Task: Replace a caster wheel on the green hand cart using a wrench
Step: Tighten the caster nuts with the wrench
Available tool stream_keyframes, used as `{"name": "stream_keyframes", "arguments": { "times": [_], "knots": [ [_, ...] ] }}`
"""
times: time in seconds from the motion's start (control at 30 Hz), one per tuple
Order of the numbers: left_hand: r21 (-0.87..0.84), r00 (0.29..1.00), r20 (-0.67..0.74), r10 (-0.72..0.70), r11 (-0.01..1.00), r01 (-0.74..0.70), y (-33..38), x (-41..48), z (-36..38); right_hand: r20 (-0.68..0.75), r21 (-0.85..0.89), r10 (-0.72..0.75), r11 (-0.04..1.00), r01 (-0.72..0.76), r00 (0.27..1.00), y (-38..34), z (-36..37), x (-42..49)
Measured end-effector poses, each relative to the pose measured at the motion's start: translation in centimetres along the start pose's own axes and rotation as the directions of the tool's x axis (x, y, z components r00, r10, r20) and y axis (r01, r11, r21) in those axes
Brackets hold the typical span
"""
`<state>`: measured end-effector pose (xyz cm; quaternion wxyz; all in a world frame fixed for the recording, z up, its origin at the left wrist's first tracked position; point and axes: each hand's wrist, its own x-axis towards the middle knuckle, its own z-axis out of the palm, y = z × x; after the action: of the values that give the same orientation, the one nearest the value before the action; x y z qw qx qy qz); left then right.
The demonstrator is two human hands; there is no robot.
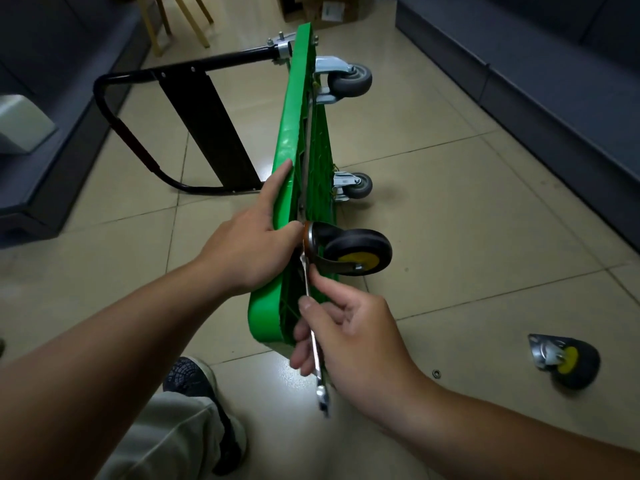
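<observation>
The green hand cart (pixel 289 143) stands on its long edge on the tiled floor, underside facing right, black handle (pixel 114 133) folded out to the left. My left hand (pixel 249 237) holds the cart's upper edge, thumb on the near caster's plate. That black caster with a yellow hub (pixel 356 252) sits at the cart's near corner. My right hand (pixel 343 327) grips a silver wrench (pixel 317 344) whose upper end sits at the base of this caster. A loose black-and-yellow caster (pixel 568 362) lies on the floor to the right.
Two grey casters (pixel 349 79) (pixel 358 185) are mounted farther along the cart. A small washer (pixel 437 373) lies on the tiles near the loose caster. Dark sofas flank both sides; wooden chair legs (pixel 180 19) and cardboard boxes (pixel 322 10) stand at the back. My shoe (pixel 194 379) is below.
</observation>
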<state>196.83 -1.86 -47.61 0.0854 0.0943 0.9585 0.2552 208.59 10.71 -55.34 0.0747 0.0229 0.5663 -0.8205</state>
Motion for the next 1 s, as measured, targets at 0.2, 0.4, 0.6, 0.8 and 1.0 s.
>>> {"name": "stream_keyframes", "arguments": {
  "times": [0.2, 0.4, 0.6, 0.8, 1.0],
  "knots": [
    [-0.029, 1.000, 0.016, 0.005, 1.000, -0.005, -0.3, 0.1, -0.1, 0.003, -0.452, -0.348, 0.835, 0.312, 0.937, 4.4, -3.3, -0.2],
    [-0.046, 0.999, 0.035, 0.016, 0.999, -0.014, -0.1, -0.1, -0.2, 0.130, -0.528, -0.562, 0.658, 0.537, 0.817, 5.1, -4.5, 3.5],
    [-0.041, 0.999, 0.030, 0.015, 0.999, -0.013, -0.2, -0.1, -0.2, 0.259, -0.488, -0.546, 0.638, 0.595, 0.797, 5.6, -5.5, 6.1],
    [-0.026, 0.999, 0.031, 0.012, 1.000, -0.011, -0.1, -0.1, -0.2, 0.381, -0.571, -0.505, 0.530, 0.627, 0.774, 6.3, -6.8, 6.4],
    [-0.022, 1.000, 0.026, -0.004, 1.000, 0.005, 0.0, -0.2, -0.2, 0.341, -0.599, -0.519, 0.523, 0.606, 0.784, 5.3, -5.9, 5.4]
  ]
}}
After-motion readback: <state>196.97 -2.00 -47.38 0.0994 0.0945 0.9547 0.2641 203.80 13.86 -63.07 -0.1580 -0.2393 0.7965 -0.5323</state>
